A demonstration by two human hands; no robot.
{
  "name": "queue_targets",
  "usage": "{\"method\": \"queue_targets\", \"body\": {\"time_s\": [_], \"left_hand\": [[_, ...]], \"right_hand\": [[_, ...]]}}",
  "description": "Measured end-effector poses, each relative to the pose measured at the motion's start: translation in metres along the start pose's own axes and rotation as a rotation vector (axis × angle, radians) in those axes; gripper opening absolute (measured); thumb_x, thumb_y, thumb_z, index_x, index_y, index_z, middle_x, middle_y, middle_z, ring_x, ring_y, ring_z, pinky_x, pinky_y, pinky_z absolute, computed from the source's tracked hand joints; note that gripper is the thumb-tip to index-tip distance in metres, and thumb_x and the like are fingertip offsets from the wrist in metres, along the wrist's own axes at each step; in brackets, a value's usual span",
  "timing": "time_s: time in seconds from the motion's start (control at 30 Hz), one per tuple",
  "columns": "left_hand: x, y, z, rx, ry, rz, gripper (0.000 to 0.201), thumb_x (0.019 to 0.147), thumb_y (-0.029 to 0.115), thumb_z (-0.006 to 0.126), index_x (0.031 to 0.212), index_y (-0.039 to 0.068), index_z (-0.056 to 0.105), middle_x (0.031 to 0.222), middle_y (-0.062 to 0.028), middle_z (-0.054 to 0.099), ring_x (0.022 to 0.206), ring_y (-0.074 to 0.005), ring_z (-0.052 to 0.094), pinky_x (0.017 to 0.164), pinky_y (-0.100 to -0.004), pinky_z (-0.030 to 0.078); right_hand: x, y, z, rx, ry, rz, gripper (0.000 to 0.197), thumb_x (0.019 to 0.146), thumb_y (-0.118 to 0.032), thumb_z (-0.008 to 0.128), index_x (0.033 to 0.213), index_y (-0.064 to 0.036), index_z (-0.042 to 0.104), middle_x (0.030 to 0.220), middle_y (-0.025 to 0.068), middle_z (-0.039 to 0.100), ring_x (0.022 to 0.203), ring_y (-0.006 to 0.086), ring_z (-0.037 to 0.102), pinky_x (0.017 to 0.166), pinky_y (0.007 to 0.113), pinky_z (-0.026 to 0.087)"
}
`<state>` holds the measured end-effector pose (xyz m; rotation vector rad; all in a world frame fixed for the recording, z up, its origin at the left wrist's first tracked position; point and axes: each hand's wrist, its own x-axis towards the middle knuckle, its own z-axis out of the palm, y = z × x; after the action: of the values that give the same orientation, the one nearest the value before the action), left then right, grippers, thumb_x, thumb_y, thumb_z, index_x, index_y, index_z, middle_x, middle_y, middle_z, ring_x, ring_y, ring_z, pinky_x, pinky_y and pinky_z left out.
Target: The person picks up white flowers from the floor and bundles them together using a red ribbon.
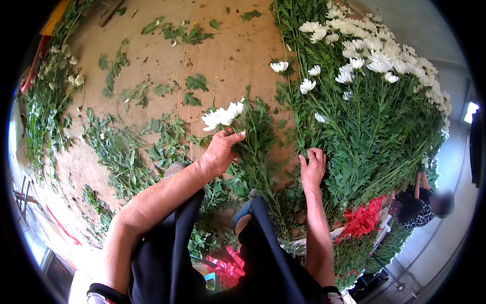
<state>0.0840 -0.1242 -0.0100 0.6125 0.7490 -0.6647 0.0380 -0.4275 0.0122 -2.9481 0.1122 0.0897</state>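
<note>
My left hand [221,149] is closed around the leafy stems of a few white chrysanthemums [223,117], just below their flower heads. Their green stems hang down toward my knees. To the right, at the near left edge of a big heap of white chrysanthemums [369,126], my right hand [313,167] has its fingers curled in among the leaves, thumb against a chrysanthemum stem. Leaves partly hide what its fingertips grip.
A brown board [233,55] is strewn with torn leaves [121,157]. More leafy stems [50,101] lie along the far left. Red plastic strips [362,218] hang at the heap's near edge. A person [422,202] is at the far right.
</note>
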Motion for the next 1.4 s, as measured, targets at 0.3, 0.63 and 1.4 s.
{"method": "queue_targets", "body": {"time_s": [0.3, 0.63, 1.4], "left_hand": [[-0.007, 0.018, -0.012, -0.008, 0.109, 0.082, 0.021, 0.086, 0.01, 0.069, 0.103, 0.007, 0.057, 0.1, -0.0047, 0.063, 0.096, -0.0205, 0.06, 0.086, -0.041, 0.049], [-0.013, 0.017, -0.032, -0.17, -0.168, 0.077, 0.029, 0.076, -0.001, 0.068, 0.1, 0.007, 0.055, 0.096, -0.0051, 0.064, 0.091, -0.0198, 0.062, 0.089, -0.0398, 0.048], [-0.048, 0.017, 0.001, 0.018, -0.457, -0.012, 0.043, 0.074, 0.003, 0.078, 0.113, 0.003, 0.059, 0.101, -0.007, 0.065, 0.098, -0.0208, 0.061, 0.093, -0.034, 0.047]], "right_hand": [[-0.069, -0.057, -0.017, 0.435, -0.06, 0.062, 0.02, 0.093, -0.01, 0.06, 0.109, 0.0012, 0.063, 0.109, 0.0135, 0.063, 0.089, 0.0274, 0.065, 0.077, 0.035, 0.053], [-0.095, -0.075, -0.013, 0.463, -0.24, -0.081, 0.025, 0.08, 0.002, 0.064, 0.105, 0.0004, 0.067, 0.106, 0.0148, 0.065, 0.092, 0.0313, 0.067, 0.079, 0.036, 0.054], [-0.003, -0.12, -0.017, 1.18, -0.393, 0.123, 0.052, 0.096, -0.043, 0.059, 0.121, 0.0018, 0.062, 0.111, 0.0116, 0.068, 0.099, 0.0191, 0.062, 0.091, 0.034, 0.048]]}}
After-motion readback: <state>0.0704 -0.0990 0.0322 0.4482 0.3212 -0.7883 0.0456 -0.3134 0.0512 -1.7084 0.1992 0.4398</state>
